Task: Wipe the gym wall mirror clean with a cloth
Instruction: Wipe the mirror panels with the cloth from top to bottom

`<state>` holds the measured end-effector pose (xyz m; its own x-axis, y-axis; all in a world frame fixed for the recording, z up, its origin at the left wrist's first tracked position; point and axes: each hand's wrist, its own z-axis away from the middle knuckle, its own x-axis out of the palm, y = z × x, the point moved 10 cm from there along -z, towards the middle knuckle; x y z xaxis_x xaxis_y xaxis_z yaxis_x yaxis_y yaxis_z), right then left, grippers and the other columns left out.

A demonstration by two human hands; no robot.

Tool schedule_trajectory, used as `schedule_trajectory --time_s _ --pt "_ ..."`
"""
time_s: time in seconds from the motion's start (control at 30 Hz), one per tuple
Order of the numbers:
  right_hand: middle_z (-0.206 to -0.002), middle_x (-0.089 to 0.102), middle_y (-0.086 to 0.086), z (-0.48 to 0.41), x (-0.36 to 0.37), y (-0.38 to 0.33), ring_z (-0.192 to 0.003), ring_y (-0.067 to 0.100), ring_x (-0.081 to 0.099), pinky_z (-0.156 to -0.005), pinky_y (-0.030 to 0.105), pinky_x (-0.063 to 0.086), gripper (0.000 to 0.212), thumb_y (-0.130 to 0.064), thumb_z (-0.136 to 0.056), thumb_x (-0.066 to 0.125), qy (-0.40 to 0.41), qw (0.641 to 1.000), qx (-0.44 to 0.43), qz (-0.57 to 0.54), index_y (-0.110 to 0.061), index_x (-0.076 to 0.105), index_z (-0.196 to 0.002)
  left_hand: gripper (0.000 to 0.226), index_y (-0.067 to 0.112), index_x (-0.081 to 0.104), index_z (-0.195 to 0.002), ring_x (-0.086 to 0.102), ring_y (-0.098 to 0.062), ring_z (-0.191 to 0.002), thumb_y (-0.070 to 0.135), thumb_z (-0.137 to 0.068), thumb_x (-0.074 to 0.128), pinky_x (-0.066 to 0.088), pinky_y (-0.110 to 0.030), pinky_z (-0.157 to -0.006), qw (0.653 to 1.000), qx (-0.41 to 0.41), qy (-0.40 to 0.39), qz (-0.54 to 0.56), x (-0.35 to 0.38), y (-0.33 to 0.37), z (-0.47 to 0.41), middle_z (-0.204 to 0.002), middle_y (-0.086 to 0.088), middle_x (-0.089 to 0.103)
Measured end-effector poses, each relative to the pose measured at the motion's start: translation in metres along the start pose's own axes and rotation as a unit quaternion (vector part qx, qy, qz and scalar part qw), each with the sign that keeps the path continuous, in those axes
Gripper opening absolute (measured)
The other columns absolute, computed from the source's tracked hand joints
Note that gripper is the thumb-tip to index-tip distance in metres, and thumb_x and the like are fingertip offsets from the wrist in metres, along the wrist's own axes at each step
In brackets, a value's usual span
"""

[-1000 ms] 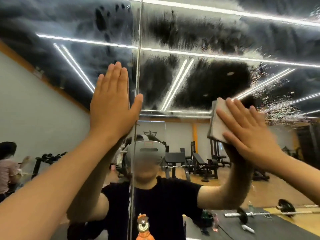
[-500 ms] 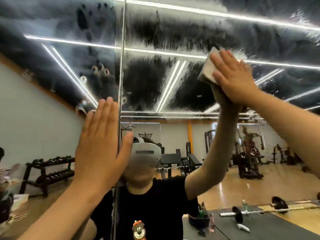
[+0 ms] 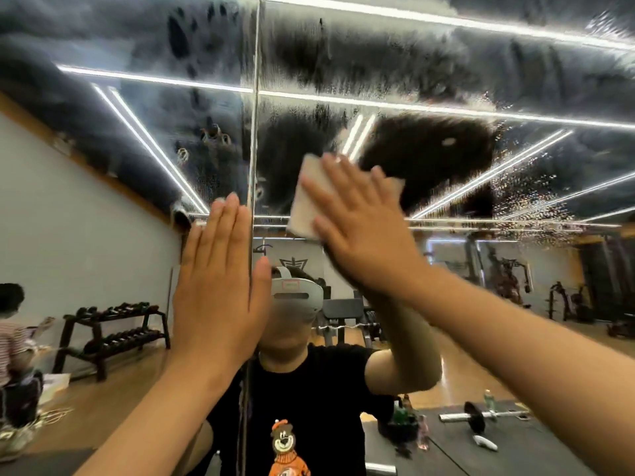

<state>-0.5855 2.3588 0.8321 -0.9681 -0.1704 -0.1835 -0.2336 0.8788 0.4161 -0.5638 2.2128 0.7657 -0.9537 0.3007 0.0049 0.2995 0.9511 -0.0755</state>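
The wall mirror [image 3: 446, 63] fills the view, its upper part covered in hazy streaks, wet smears and handprints. A vertical seam [image 3: 253, 132] splits it into two panels. My right hand [image 3: 360, 231] lies flat, pressing a folded white cloth [image 3: 309, 197] against the glass just right of the seam, at head height. My left hand [image 3: 220, 286] rests flat on the mirror over the seam, fingers together, holding nothing. The cloth's middle is hidden under my palm.
The mirror reflects me in a black shirt and headset, a dumbbell rack [image 3: 113, 331] at left, a bench and machines behind, a barbell [image 3: 481, 415] on a dark mat at right, and another person [image 3: 13, 338] at the far left edge.
My right hand swept the cloth up to the right, then down and left toward the seam. My left hand slid down the glass and now sits lower.
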Motion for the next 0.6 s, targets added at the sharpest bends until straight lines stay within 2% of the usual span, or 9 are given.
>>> schedule_trajectory --time_s 0.13,0.2,0.27,0.4,0.47,0.53,0.6 --pt "-0.164 0.020 0.006 0.056 0.015 -0.057 -0.153 0.025 0.012 -0.122 0.052 0.010 0.056 -0.046 -0.103 0.025 0.006 0.996 -0.092 0.012 -0.029 0.028 -0.156 0.067 0.006 0.009 -0.158 0.000 -0.016 -0.154 0.042 -0.102 0.016 -0.002 -0.036 -0.124 0.999 -0.015 -0.036 -0.008 -0.003 0.003 0.040 -0.166 -0.009 0.006" --pt "-0.164 0.020 0.006 0.076 0.017 -0.061 -0.153 0.024 0.012 -0.122 0.050 0.010 0.056 -0.046 -0.103 0.026 -0.015 0.986 -0.162 0.027 -0.028 0.028 -0.156 0.067 0.003 0.011 -0.157 0.002 -0.019 -0.154 0.041 -0.102 0.018 -0.001 -0.038 -0.123 0.998 0.000 -0.040 -0.042 -0.006 0.002 0.055 -0.166 -0.012 0.007" --pt "-0.164 0.019 0.005 0.084 0.016 -0.041 -0.153 0.023 0.012 -0.123 0.047 0.008 0.056 -0.047 -0.103 0.025 -0.029 0.985 -0.166 0.023 -0.028 0.029 -0.155 0.067 0.001 0.013 -0.156 0.003 -0.021 -0.153 0.039 -0.102 0.021 -0.001 -0.038 -0.123 0.997 0.002 -0.039 -0.070 -0.009 -0.008 0.062 -0.165 -0.014 0.008" --pt "-0.166 0.008 0.002 0.069 0.007 0.039 -0.154 0.020 0.002 -0.122 0.050 0.007 0.058 -0.054 -0.103 0.016 -0.016 1.000 0.016 0.004 -0.033 0.017 -0.157 0.067 0.002 0.013 -0.157 0.000 -0.019 -0.154 0.037 -0.100 0.022 -0.002 -0.038 -0.124 0.995 -0.034 -0.048 -0.077 -0.009 -0.030 0.068 -0.166 -0.012 0.007" --pt "-0.167 0.001 0.000 0.062 0.002 0.065 -0.153 0.018 -0.005 -0.123 0.047 0.001 0.058 -0.053 -0.101 0.015 -0.003 0.993 0.118 -0.016 -0.036 0.011 -0.157 0.067 0.003 0.011 -0.157 0.000 -0.019 -0.154 0.037 -0.101 0.021 -0.001 -0.037 -0.123 0.996 -0.038 -0.046 -0.073 -0.007 -0.032 0.070 -0.166 -0.011 0.004" --pt "-0.167 -0.003 0.001 0.051 -0.001 0.070 -0.153 0.018 -0.009 -0.123 0.044 -0.007 0.059 -0.051 -0.102 0.014 0.015 0.978 0.204 -0.031 -0.035 0.009 -0.158 0.067 0.002 0.010 -0.157 0.001 -0.020 -0.154 0.037 -0.101 0.020 0.000 -0.036 -0.123 0.996 -0.034 -0.039 -0.077 -0.005 -0.031 0.071 -0.166 -0.011 0.004" --pt "-0.167 -0.002 0.004 0.029 -0.003 0.044 -0.153 0.021 -0.008 -0.122 0.045 -0.008 0.058 -0.049 -0.102 0.014 0.039 0.974 0.219 -0.036 -0.033 0.011 -0.158 0.066 0.003 0.011 -0.157 0.002 -0.021 -0.154 0.038 -0.101 0.019 0.001 -0.038 -0.123 0.996 -0.035 -0.034 -0.073 -0.004 -0.032 0.072 -0.166 -0.011 0.004"
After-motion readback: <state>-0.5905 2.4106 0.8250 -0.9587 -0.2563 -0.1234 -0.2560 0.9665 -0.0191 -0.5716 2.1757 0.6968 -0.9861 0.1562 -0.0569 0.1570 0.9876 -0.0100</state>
